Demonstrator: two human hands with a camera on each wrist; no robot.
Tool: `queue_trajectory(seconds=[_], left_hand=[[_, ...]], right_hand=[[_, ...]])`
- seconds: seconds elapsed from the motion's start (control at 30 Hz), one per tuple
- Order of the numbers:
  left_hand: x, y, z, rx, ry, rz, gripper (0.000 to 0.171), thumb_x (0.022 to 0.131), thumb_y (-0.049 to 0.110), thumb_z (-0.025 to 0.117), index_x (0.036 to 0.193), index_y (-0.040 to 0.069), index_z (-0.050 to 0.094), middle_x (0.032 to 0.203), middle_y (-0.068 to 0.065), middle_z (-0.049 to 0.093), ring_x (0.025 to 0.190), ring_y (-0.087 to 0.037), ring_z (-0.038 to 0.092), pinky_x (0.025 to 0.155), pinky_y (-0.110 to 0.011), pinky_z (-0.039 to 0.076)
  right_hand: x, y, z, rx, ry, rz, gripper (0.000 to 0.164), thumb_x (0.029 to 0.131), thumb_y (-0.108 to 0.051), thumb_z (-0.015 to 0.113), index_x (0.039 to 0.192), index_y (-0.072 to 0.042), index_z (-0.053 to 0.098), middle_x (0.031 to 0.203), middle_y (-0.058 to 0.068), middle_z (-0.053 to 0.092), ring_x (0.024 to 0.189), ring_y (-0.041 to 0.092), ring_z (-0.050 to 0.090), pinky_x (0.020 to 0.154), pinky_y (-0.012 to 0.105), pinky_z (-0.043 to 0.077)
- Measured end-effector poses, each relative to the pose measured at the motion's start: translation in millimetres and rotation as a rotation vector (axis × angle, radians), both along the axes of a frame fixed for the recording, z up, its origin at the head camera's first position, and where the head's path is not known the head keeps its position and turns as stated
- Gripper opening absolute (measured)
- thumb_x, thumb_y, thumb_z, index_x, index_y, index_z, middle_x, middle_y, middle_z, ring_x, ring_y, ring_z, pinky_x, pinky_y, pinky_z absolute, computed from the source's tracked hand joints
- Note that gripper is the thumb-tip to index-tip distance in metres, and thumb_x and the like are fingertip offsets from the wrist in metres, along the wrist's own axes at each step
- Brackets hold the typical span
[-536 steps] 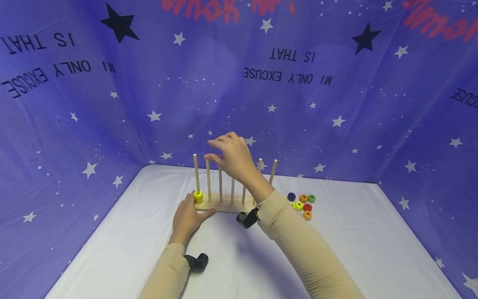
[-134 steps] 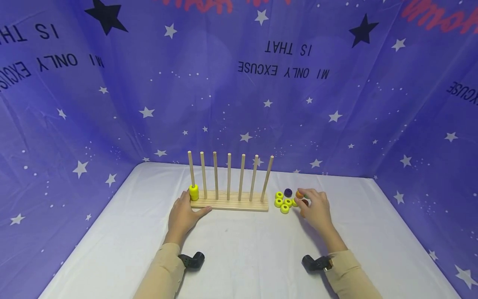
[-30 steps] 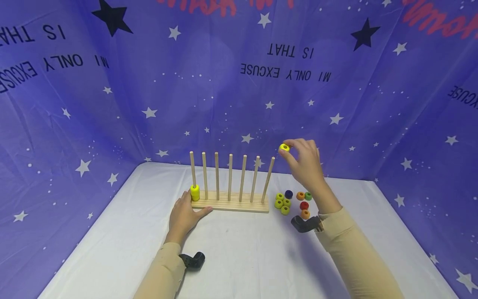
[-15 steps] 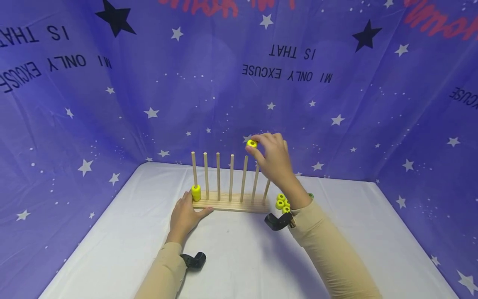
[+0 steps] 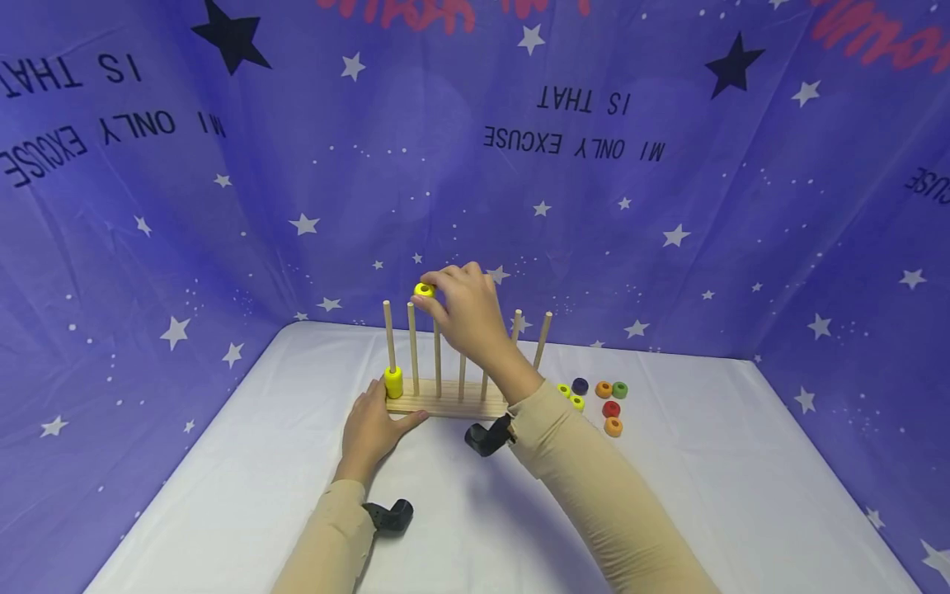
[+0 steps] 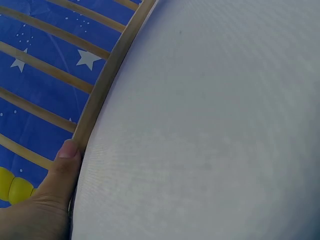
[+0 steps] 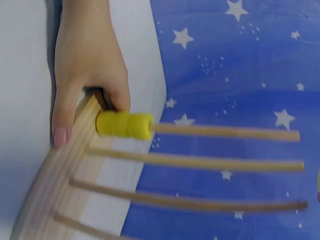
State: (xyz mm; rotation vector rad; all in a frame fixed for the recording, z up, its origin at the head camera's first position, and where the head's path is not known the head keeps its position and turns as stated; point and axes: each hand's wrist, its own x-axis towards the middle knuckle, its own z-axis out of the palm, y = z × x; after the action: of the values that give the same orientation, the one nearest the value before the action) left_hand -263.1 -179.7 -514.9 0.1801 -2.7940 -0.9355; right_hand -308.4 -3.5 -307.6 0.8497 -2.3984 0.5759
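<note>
A yellow bead (image 5: pixel 424 290) is pinched between thumb and fingers of my right hand (image 5: pixel 469 318), high over the left part of a wooden peg rack (image 5: pixel 445 406). In the head view it sits just above and right of the second peg's tip (image 5: pixel 411 305). My left hand (image 5: pixel 371 429) grips the rack's left end, thumb along the front edge and fingers behind. Beside those fingers, the leftmost peg carries a short stack of yellow beads (image 5: pixel 393 383), clearer in the right wrist view as a yellow stack (image 7: pixel 125 125). The other visible pegs are bare; the right hand covers parts of some.
Loose beads lie right of the rack, partly behind my right sleeve: yellow beads (image 5: pixel 576 402), a dark blue bead (image 5: pixel 580 386), orange beads (image 5: pixel 613 426), a red bead (image 5: pixel 611 409) and a green bead (image 5: pixel 619 389). A starry purple cloth (image 5: pixel 668 272) rises behind the white table (image 5: pixel 705 462).
From the loose beads, my right hand has lifted a yellow bead and carried it left across the rack. The leftmost stack is taller than 17.9 seconds ago. My left hand keeps its grip.
</note>
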Motion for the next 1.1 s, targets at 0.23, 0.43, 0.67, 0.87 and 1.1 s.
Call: queue_trajectory(seconds=[0.23, 0.43, 0.67, 0.87, 1.1], left_hand=[[-1.7, 0.7, -1.7, 0.006, 0.039, -0.005, 0.1, 0.073, 0.067, 0.076, 0.149, 0.013, 0.04, 0.132, -0.013, 0.058, 0.123, -0.039, 0.055, 0.104, -0.055, 0.046], [-0.4, 2.4, 1.3, 0.019, 0.031, -0.014, 0.102, 0.074, 0.066, 0.076, 0.151, 0.012, 0.037, 0.146, -0.017, 0.051, 0.133, -0.043, 0.048, 0.111, -0.058, 0.04], [0.3, 2.2, 2.3, 0.012, 0.015, -0.011, 0.106, 0.075, 0.066, 0.075, 0.154, 0.01, 0.032, 0.155, -0.021, 0.041, 0.141, -0.047, 0.039, 0.116, -0.06, 0.033], [1.0, 0.9, 0.9, 0.015, 0.022, -0.011, 0.106, 0.075, 0.066, 0.075, 0.155, 0.011, 0.031, 0.155, -0.019, 0.042, 0.142, -0.045, 0.038, 0.118, -0.06, 0.031], [0.6, -1.6, -0.3, 0.015, 0.028, -0.012, 0.106, 0.075, 0.066, 0.075, 0.154, 0.011, 0.032, 0.154, -0.018, 0.043, 0.143, -0.043, 0.038, 0.119, -0.059, 0.03]], right_hand=[[-0.7, -30.3, -2.8, 0.058, -0.003, 0.008, 0.038, 0.096, -0.046, 0.061, 0.122, -0.019, 0.07, 0.118, -0.005, 0.072, 0.096, 0.017, 0.053, 0.083, 0.033, 0.043], [-1.6, -39.9, -7.6, 0.068, 0.008, -0.001, 0.039, 0.096, -0.047, 0.06, 0.122, -0.019, 0.07, 0.118, -0.006, 0.072, 0.093, 0.014, 0.05, 0.082, 0.03, 0.041], [-2.7, -44.8, -8.1, 0.058, 0.018, -0.001, 0.038, 0.094, -0.046, 0.062, 0.121, -0.02, 0.071, 0.116, -0.006, 0.072, 0.093, 0.014, 0.051, 0.082, 0.03, 0.041], [-1.8, -47.5, -9.1, 0.105, -0.002, -0.004, 0.04, 0.092, -0.049, 0.063, 0.121, -0.023, 0.071, 0.116, -0.008, 0.073, 0.091, 0.012, 0.049, 0.079, 0.029, 0.039], [-2.4, -49.3, -10.7, 0.119, -0.012, -0.013, 0.04, 0.092, -0.051, 0.062, 0.12, -0.024, 0.072, 0.115, -0.009, 0.073, 0.092, 0.012, 0.05, 0.08, 0.03, 0.039]])
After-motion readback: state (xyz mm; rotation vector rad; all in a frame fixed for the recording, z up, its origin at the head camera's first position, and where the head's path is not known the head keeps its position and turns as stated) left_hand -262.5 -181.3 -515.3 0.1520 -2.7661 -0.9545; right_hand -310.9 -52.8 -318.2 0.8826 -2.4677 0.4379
